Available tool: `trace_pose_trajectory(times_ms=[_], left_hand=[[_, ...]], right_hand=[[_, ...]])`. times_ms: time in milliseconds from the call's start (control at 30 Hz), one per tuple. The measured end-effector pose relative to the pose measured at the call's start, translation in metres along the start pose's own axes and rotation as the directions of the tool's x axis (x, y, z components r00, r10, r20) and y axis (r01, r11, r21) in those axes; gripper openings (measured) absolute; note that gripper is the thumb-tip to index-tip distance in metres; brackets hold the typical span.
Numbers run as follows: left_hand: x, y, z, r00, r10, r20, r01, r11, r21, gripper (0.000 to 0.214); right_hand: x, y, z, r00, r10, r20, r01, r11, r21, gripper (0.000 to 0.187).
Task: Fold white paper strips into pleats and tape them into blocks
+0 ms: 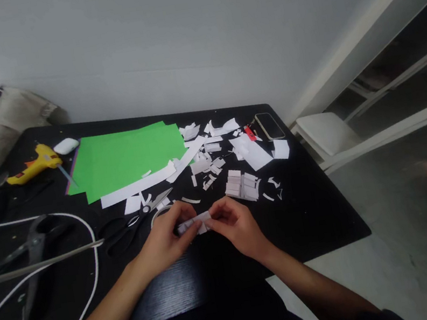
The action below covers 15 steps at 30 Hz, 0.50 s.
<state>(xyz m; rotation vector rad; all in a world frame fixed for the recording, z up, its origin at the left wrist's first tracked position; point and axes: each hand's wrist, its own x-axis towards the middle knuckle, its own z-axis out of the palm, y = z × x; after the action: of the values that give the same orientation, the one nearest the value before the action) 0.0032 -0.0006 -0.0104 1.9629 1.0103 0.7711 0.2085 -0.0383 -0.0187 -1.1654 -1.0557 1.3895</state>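
Between my two hands, just above the near part of the black table, is a small folded piece of white paper (pixel 203 217). My left hand (pixel 170 232) pinches its left part between thumb and fingers. My right hand (pixel 237 222) pinches the right end with thumb and fingertips. The fingers hide part of the piece. Right of and beyond my hands sits a cluster of small folded white paper blocks (pixel 241 184). Dark-handled scissors (pixel 141 215) lie partly open beyond my left hand, and a roll of tape, partly covered, seems to be beside it.
Green paper sheets (pixel 131 157) cover the back left, with a long white strip (pixel 138 186) along their edge. White scraps (pixel 210 163) are scattered mid-table. A yellow glue gun (pixel 36 163), large dark scissors (pixel 36 260) and a white cable (pixel 93 245) lie left; a phone (pixel 269 126) lies back right.
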Motion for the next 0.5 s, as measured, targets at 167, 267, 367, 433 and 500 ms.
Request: trace_pose_trajectory(times_ms=[167, 267, 367, 433, 500], left_hand=[[0.0011, -0.0046, 0.0036, 0.999, -0.031, -0.024, 0.03, 0.999, -0.028, 0.014], [0.0024, -0.0035, 0.0027, 0.999, -0.046, -0.017, 0.046, 0.998, -0.036, 0.019], [0.0022, -0.0013, -0.0005, 0.999, -0.048, -0.018, 0.048, 0.998, -0.045, 0.019], [0.001, -0.0007, -0.0028, 0.999, -0.048, -0.024, 0.047, 0.997, -0.064, 0.02], [-0.0005, -0.0013, -0.0044, 0.998, -0.061, -0.001, 0.061, 0.99, -0.13, 0.021]], right_hand=[[-0.0029, 0.0002, 0.0022, 0.996, 0.007, 0.086, -0.002, 0.998, -0.06, 0.019], [-0.0027, -0.0007, 0.0032, 0.993, 0.004, 0.115, 0.004, 0.997, -0.071, 0.017], [-0.0005, -0.0009, 0.0022, 0.998, 0.006, 0.067, -0.001, 0.997, -0.077, 0.017], [0.0015, -0.0013, 0.0002, 0.999, 0.006, 0.032, -0.004, 0.996, -0.085, 0.017], [0.0032, -0.0023, -0.0023, 1.0, 0.005, 0.01, -0.004, 0.996, -0.086, 0.016]])
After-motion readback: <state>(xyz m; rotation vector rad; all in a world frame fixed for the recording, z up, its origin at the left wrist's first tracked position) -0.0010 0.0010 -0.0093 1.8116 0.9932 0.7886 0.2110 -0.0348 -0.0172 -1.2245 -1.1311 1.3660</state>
